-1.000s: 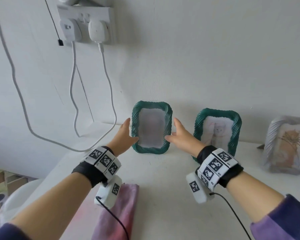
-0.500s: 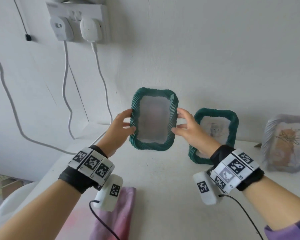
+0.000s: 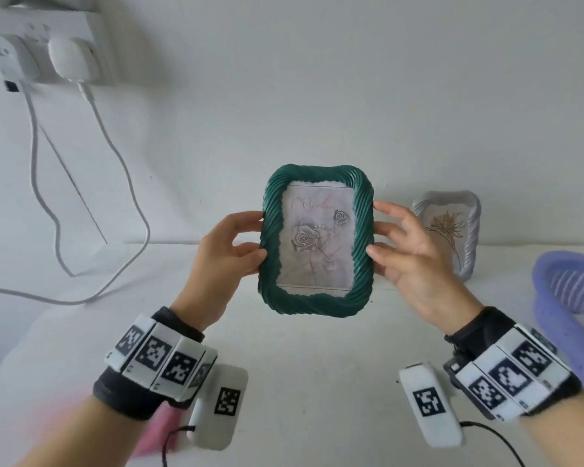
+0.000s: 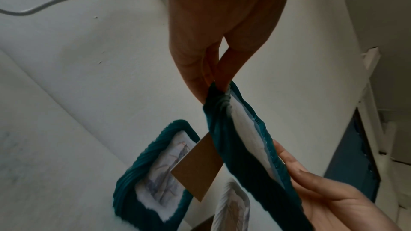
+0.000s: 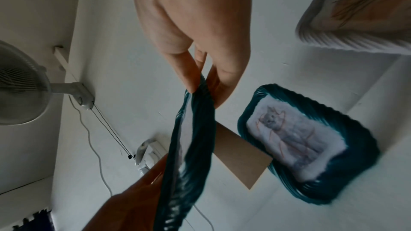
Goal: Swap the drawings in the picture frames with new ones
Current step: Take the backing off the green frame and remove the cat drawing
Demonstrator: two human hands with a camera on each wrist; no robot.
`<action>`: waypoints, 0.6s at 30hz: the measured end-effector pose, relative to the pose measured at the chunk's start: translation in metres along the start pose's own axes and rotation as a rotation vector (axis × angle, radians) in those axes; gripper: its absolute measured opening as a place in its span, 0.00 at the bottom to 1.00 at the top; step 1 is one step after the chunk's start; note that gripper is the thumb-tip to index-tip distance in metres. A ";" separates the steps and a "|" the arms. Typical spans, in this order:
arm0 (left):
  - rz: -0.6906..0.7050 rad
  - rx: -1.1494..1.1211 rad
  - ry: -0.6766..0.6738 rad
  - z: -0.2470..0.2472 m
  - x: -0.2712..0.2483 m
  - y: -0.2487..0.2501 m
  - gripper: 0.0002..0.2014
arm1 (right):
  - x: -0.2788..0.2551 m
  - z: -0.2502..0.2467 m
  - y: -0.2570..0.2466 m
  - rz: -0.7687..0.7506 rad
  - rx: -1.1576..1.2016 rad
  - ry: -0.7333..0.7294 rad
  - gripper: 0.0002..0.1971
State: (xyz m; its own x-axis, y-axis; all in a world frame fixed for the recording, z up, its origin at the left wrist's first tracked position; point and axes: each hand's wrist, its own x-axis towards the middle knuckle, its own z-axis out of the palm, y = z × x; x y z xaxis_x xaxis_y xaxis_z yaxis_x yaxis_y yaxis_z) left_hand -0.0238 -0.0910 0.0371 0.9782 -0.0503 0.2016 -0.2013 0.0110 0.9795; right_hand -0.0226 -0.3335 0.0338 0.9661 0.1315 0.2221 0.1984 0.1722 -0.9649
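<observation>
Both hands pinch the green frame [image 3: 317, 244] edges (held above the table).

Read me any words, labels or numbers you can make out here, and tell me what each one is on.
Drawing of roses in the green frame held by both hands: a line of script near its top, too blurred to read.
Wrist bands and wrist cameras: black-and-white square code markers only, no letters or numbers.
Wall socket and plugs: no readable marking.
Nothing else carries text.
</observation>
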 end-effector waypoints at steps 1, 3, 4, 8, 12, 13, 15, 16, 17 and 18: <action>-0.014 -0.014 -0.012 0.005 -0.005 -0.003 0.23 | -0.007 -0.005 0.001 0.022 0.028 -0.006 0.27; -0.040 -0.047 -0.029 0.013 -0.014 -0.009 0.23 | -0.020 -0.012 0.002 0.062 0.080 -0.001 0.26; -0.052 -0.063 -0.037 0.016 -0.018 -0.012 0.24 | -0.025 -0.014 0.004 0.074 0.097 0.007 0.26; -0.089 -0.098 -0.054 0.025 -0.031 -0.019 0.25 | -0.046 -0.018 0.009 0.101 0.120 0.059 0.27; -0.046 0.043 -0.011 0.034 -0.038 -0.020 0.22 | -0.059 -0.022 0.009 0.104 0.140 0.109 0.28; -0.013 0.128 0.029 0.038 -0.039 -0.019 0.21 | -0.061 -0.022 0.008 0.102 0.144 0.115 0.28; 0.100 0.278 0.118 0.051 -0.043 -0.012 0.19 | -0.064 -0.023 0.007 0.098 0.136 0.120 0.29; 0.166 0.296 0.126 0.059 -0.046 -0.007 0.19 | -0.066 -0.023 0.006 0.095 0.125 0.123 0.30; 0.218 0.283 0.102 0.070 -0.051 -0.001 0.18 | -0.067 -0.023 0.005 0.091 0.113 0.126 0.30; 0.252 0.260 0.051 0.081 -0.056 0.004 0.17 | -0.069 -0.023 0.005 0.086 0.106 0.130 0.30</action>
State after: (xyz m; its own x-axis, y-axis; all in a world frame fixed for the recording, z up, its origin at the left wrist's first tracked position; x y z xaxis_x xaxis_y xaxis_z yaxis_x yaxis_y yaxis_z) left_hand -0.0838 -0.1695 0.0302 0.8963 -0.0286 0.4424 -0.4360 -0.2378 0.8680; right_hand -0.0847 -0.3643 0.0101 0.9934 0.0237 0.1125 0.1020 0.2683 -0.9579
